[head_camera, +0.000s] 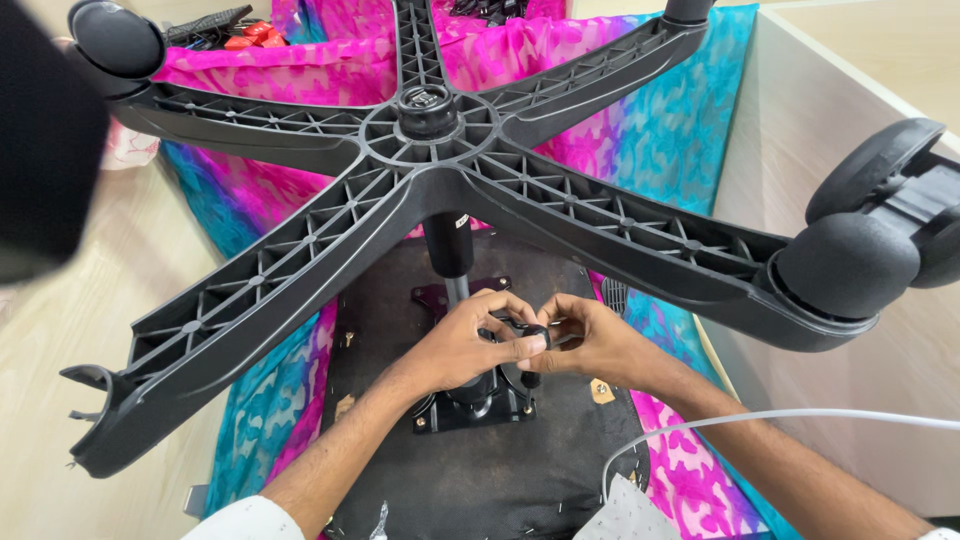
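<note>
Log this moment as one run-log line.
left hand: fingers on black lever | right hand: pinching same lever | lever: on seat mechanism | chair base: upturned, above hands

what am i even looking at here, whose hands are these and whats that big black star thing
This is a single picture from a camera worn on a person's head, looking down at that person's own two bare hands. There is no machine in it.

The big black star is the five-legged base of an office chair, seen from below because the chair lies upside down. Its ribbed plastic legs end in black caster wheels; the near-left leg shows an empty end with no wheel. A black column runs from the hub down to the underside of the seat, a dark board with a metal mechanism plate bolted on.

The left hand and right hand meet at that mechanism, their fingers pinching a small black part. Exactly what the part is cannot be told.

The chair rests on a pink and turquoise cloth over a pale wooden surface. A white cable crosses the lower right.
</note>
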